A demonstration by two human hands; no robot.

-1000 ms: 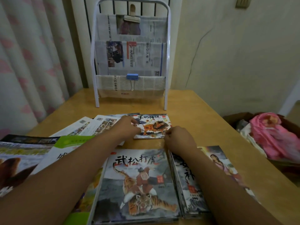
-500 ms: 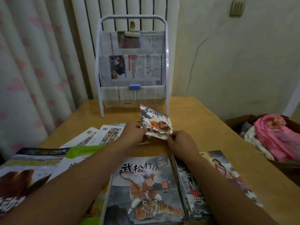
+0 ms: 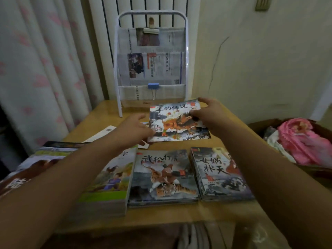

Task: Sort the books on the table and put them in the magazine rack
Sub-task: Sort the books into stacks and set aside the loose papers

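Observation:
A thin picture book [image 3: 172, 123] with an orange beast on its cover is held above the wooden table [image 3: 179, 212], in front of the white magazine rack [image 3: 150, 56]. My right hand [image 3: 208, 112] grips its right edge, thumb on the cover. My left hand [image 3: 136, 128] is at its left edge with the fingers spread, and the book hides their tips. Three stacks lie at the table's front: a green-covered stack [image 3: 111, 178], a tiger-cover stack [image 3: 163, 177] and a dark-cover stack [image 3: 219, 173].
The rack stands at the table's far edge and holds newspapers, a blue binder clip [image 3: 153, 86] on its lowest pocket. More magazines [image 3: 36, 162] lie at the left. A curtain hangs left. A box with pink cloth [image 3: 303, 141] stands right of the table.
Both hands picked the beast-cover book up off the table and raised it toward the rack. My right hand shifted to its right edge. The view rose and pulled back.

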